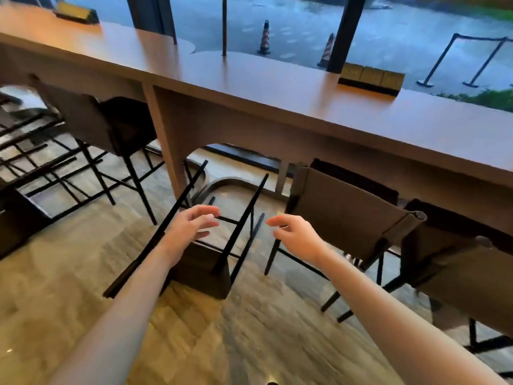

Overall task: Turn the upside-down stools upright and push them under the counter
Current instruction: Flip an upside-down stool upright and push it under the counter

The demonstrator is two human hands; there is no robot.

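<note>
Status at this frame: one upside-down stool (pixel 205 262) sat seat-down on the floor (pixel 249 329), legs pointing up toward the counter (pixel 277 87), just in front of the arched opening beside the counter's upright panel. Left hand (pixel 191 222) and right hand (pixel 294 232) both hovered over the legs, fingers loosely spread, gripping nothing; neither looked in contact with the frame, though the left fingertips sat close to a crossbar. Upright stool at left (pixel 111 123) was tucked part-way under the counter, and two more upright stools on the right (pixel 344 209) and (pixel 458 262) stood near the counter edge, backs out. Whether those needed pushing further in, couldn't tell from this angle. More dark leg frames (pixel 33 151) showed at far left, blurred; orientation unclear. Judgement: at least one stool left to flip and push in, and it read as the reach-in just before grabbing the legs.
</note>
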